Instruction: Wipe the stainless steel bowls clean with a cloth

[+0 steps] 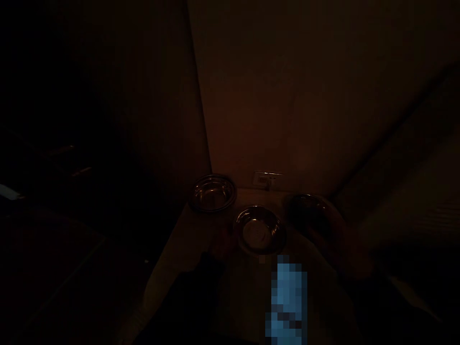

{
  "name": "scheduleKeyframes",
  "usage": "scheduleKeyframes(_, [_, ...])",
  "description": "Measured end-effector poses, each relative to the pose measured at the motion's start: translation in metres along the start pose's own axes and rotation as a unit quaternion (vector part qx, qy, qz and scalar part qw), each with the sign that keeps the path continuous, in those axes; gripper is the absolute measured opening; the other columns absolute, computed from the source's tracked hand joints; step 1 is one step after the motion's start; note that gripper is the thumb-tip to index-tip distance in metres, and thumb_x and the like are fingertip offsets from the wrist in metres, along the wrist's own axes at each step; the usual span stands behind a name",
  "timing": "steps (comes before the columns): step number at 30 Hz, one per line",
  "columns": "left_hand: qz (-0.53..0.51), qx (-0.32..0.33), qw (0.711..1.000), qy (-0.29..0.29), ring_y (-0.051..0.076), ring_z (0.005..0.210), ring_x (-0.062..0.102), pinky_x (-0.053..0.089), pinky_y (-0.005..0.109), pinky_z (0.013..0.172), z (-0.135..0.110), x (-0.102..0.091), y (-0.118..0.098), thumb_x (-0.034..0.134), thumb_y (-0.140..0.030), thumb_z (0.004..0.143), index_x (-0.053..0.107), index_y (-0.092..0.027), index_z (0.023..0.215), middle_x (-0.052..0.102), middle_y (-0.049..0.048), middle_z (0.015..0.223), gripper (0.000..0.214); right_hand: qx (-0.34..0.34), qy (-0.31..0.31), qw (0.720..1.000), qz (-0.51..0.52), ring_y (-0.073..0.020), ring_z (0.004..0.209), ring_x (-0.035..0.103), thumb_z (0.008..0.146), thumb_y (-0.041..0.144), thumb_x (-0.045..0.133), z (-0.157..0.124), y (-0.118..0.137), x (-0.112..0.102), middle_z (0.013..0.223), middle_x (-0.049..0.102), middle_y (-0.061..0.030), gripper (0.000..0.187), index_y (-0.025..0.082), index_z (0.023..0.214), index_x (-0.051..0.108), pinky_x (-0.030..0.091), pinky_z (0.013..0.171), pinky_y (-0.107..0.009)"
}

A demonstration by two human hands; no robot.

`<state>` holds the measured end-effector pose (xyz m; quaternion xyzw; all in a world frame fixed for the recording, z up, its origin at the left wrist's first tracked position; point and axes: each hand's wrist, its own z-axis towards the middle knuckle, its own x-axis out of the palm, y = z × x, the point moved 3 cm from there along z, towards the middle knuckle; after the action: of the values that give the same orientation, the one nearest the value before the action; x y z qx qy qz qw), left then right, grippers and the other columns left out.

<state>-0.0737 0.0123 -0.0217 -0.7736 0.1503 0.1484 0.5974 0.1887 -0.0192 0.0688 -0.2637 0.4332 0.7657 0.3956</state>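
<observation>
The scene is very dark. Three shiny steel bowls stand on a pale table (168,268) near a wall corner: one at the back left (212,192), one in the middle (259,230), and one on the right (305,208). My left hand (220,245), coming out of a dark sleeve, is right by the middle bowl's left rim. My right hand (336,242) lies against the near right side of the right bowl. The fingers of both hands are lost in the dark.
The table fits into the corner between two bare walls. A small pale plate like a socket (266,178) sits low on the wall behind the bowls. A blue blurred patch (287,302) covers the near table edge. Dark furniture (72,163) fills the left.
</observation>
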Motion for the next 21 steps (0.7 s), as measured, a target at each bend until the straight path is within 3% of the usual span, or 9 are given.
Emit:
scheduleKeyframes(3, [-0.014, 0.05, 0.998, -0.021, 0.021, 0.079, 0.058, 0.042, 0.032, 0.07, 0.009, 0.006, -0.002, 0.046, -0.051, 0.08, 0.058, -0.014, 0.083, 0.063, 0.0079, 0.083, 0.039, -0.035, 0.022, 0.999, -0.033, -0.0307, 0.104, 0.061, 0.084, 0.034, 0.052, -0.006, -0.013, 0.01, 0.118, 0.061, -0.0144, 0.041, 0.018, 0.121, 0.051, 0.052, 0.083, -0.047])
scheduleKeyframes(7, [-0.085, 0.118, 0.987, -0.073, 0.015, 0.072, 0.053, 0.042, 0.028, 0.068, 0.017, 0.006, -0.01, 0.047, -0.042, 0.082, 0.054, -0.016, 0.078, 0.058, 0.0014, 0.074, 0.027, -0.071, 0.022, 0.996, -0.045, -0.0285, 0.089, 0.066, 0.083, 0.031, 0.053, -0.008, -0.015, 0.023, 0.105, 0.066, -0.0124, 0.035, 0.02, 0.116, 0.053, 0.056, 0.071, -0.042])
scheduleKeyframes(12, [-0.124, 0.177, 0.97, -0.114, 0.014, 0.073, 0.052, 0.042, 0.027, 0.069, 0.025, 0.006, -0.013, 0.047, -0.04, 0.084, 0.051, -0.018, 0.077, 0.057, 0.0011, 0.075, 0.024, -0.126, -0.032, 0.99, -0.056, -0.029, 0.095, 0.064, 0.085, 0.028, 0.05, -0.004, -0.003, 0.04, 0.109, 0.064, -0.0156, 0.038, 0.018, 0.121, 0.047, 0.055, 0.071, -0.041])
scheduleKeyframes(17, [-0.112, 0.174, 0.972, -0.114, 0.015, 0.077, 0.056, 0.045, 0.027, 0.07, 0.029, 0.011, -0.006, 0.046, -0.039, 0.085, 0.05, -0.02, 0.08, 0.06, 0.002, 0.08, 0.021, -0.152, -0.11, 0.978, -0.089, -0.0297, 0.091, 0.065, 0.084, 0.03, 0.049, -0.002, -0.011, 0.048, 0.109, 0.064, -0.0151, 0.035, 0.019, 0.117, 0.048, 0.055, 0.067, -0.041])
scheduleKeyframes(21, [-0.108, 0.128, 0.979, -0.113, 0.015, 0.074, 0.059, 0.047, 0.027, 0.067, 0.029, 0.012, -0.003, 0.044, -0.041, 0.086, 0.05, -0.021, 0.082, 0.063, 0.0019, 0.08, 0.022, -0.131, -0.084, 0.982, -0.106, -0.0297, 0.081, 0.066, 0.082, 0.034, 0.047, -0.006, -0.022, 0.052, 0.108, 0.065, -0.0137, 0.032, 0.021, 0.11, 0.053, 0.054, 0.06, -0.041])
